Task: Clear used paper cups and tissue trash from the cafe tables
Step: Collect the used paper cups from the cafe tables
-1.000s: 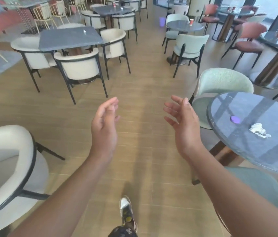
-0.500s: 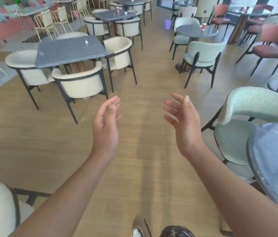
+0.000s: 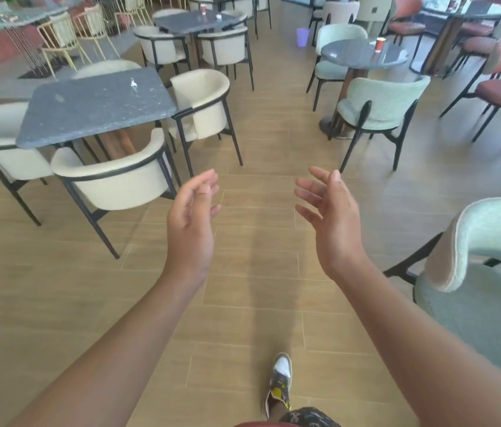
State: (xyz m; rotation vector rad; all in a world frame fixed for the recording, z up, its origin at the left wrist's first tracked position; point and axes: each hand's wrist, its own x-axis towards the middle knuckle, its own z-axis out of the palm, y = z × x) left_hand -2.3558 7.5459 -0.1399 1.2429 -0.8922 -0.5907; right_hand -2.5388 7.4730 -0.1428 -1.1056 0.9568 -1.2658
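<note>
Both hands are raised in front of the body above the tan wood-plank floor (image 3: 258,143), palms turned toward each other, and nothing is held in either. The left hand (image 3: 192,221) is shown with its fingers loosely curved, the right hand (image 3: 332,223) with its fingers spread and relaxed; the two are kept apart. They are seen nearer the camera than the grey speckled stone-topped rectangular bench (image 3: 89,112), off its near right corner.

A small crumpled white tissue (image 3: 133,84) is found on that rectangular bench, close to its far edge and right of its middle. Cream upholstered tub chairs with black metal frames (image 3: 113,180) are drawn up round the same bench.

Well to the right of the rectangular bench, across the aisle, a round grey stone-topped bench (image 3: 357,55) is seen, and a red paper cup (image 3: 380,44) is stood upright near its right rim. Mint-green fabric chairs (image 3: 381,100) are placed round it. Beyond the rectangular bench a dark square bench (image 3: 193,21) is set, on which a second red paper cup (image 3: 203,8) and a small white item (image 3: 218,16), too small to be made out, are carried. A purple bin (image 3: 302,37) is stood on the floor beyond and to the right of the rectangular bench. A grey, white and yellow sneaker (image 3: 280,377) is planted on the floor, well nearer than the rectangular bench.
</note>
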